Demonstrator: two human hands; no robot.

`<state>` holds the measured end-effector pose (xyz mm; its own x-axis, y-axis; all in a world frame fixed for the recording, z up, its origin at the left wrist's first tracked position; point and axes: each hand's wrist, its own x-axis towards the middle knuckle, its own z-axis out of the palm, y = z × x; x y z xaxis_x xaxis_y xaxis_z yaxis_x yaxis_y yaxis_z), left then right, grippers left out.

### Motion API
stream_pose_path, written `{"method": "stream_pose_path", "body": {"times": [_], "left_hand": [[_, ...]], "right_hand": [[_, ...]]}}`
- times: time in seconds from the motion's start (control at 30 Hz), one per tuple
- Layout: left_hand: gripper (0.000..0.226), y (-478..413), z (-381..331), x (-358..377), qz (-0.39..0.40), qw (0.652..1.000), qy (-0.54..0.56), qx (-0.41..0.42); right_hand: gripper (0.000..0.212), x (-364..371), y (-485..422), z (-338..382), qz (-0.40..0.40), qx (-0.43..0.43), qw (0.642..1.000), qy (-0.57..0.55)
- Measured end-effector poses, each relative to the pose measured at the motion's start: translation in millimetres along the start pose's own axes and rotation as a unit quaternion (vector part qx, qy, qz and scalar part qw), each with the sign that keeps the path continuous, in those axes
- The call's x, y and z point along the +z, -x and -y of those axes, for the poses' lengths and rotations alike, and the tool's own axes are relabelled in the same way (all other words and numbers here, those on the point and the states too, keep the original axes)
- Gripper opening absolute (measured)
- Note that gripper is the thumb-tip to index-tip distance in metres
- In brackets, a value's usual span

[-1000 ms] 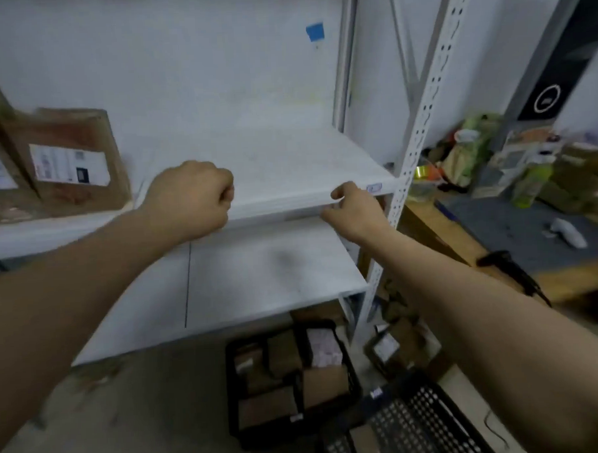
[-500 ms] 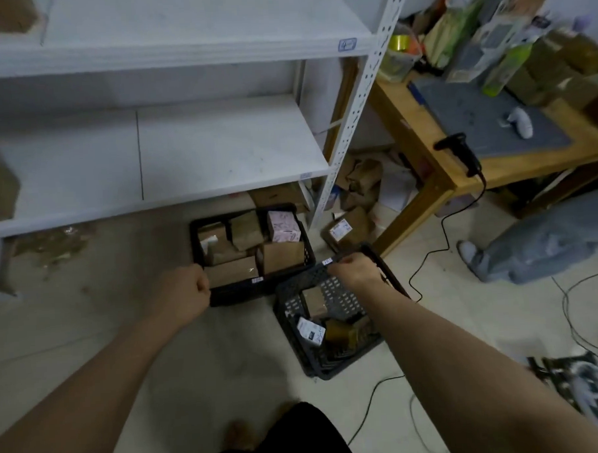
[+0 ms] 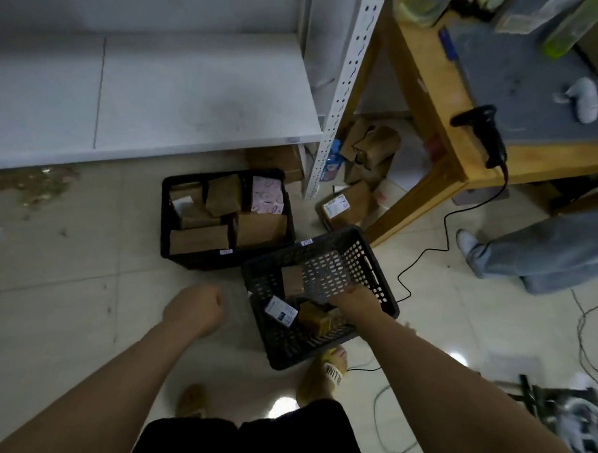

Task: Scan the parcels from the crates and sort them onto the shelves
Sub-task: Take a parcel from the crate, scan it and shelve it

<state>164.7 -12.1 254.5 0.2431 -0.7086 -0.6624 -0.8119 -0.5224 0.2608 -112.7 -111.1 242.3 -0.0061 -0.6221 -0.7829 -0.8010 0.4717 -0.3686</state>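
Pale tile floor [image 3: 71, 304] over the lower half. White shelf [image 3: 182, 94] across 10 to 12 o'clock, perforated upright [image 3: 346, 87] at 1. Wooden table [image 3: 432, 93] at 2, grey mat [image 3: 524, 79] on top. Jeans leg [image 3: 549, 253] of a second person at 3, on the floor.

Black far crate [image 3: 223, 257] near centre, toward 12, on the floor just in front of the shelf edge. Packed with brown parcels [image 3: 199, 239], plus one pink-patterned parcel [image 3: 267, 195] at its 1 o'clock corner. Black near crate [image 3: 371, 267] at the far crate's 5, corners touching or nearly so, turned at an angle. Holds an upright brown parcel [image 3: 292, 279], a white-labelled parcel [image 3: 280, 311] and a small brown parcel [image 3: 313, 320]. Loose parcels [image 3: 344, 205] under the table at 1 to 2, beside the upright's foot.

Left hand [image 3: 198, 309] just below centre, over bare floor at the near crate's 9. Curled into a fist, nothing in it. Right hand [image 3: 354, 301] at 4, down inside the near crate, against the small brown parcel. Fingertips hidden, so cannot tell if gripping or only touching.

Black scanner [image 3: 489, 136] at 2, lying on the table's front edge, cable hanging to the floor. Untouched, well apart from both hands.
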Motion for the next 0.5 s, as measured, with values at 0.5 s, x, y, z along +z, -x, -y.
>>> {"method": "stream_pose_path", "body": {"times": [0.5], "left_hand": [[0.025,-178,-86,169,0.16,0.979,0.09,-0.088]], "right_hand": [[0.038,39,-270,-106,0.114,0.113,0.981,0.109]]}}
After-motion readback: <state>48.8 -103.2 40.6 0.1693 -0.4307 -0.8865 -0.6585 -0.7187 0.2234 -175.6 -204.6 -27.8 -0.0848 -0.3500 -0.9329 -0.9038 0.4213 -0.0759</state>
